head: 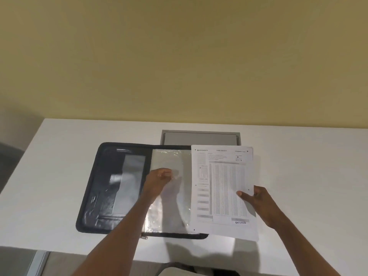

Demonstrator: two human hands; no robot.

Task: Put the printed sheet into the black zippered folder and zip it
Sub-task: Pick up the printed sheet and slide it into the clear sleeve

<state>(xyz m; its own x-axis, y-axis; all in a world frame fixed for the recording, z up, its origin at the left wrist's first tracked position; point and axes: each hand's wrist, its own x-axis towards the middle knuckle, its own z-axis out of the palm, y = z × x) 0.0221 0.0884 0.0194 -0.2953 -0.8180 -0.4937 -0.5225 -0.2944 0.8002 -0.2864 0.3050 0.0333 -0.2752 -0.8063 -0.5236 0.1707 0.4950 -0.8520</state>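
**Head view: folder open, sheet not yet inside**

Head view shows a white table point(298, 156) set against a yellow wall point(179, 56). Going from left to right: the black zippered folder point(103, 188) lies open and flat in the middle of the table, near the front edge. Its left half shows dark pockets. On its right half there are clear plastic sleeves point(171, 208). The left hand point(159, 179) is over these sleeves, with the fingers curled together; it seems to pinch the top sleeve and lift it, but the glare on the plastic makes this hard to confirm. At the front edge of the folder a small metal zipper pull point(143, 236) is visible.

Further right, the printed sheet point(221, 188) is held up over the right part of the folder, and it hides that side. The right hand point(256, 198) grips the sheet at its right edge, thumb on the printed face and the other fingers behind.

Behind the folder, near the back edge of the table, there is a grey recessed panel point(199, 137).

I judge that the task is at an early step: the folder is open, but the sheet must go in, and then closing and zipping remain.

The small print of the sheet is not readable, except the stamp "ENTERED". The right edge of the folder is covered.
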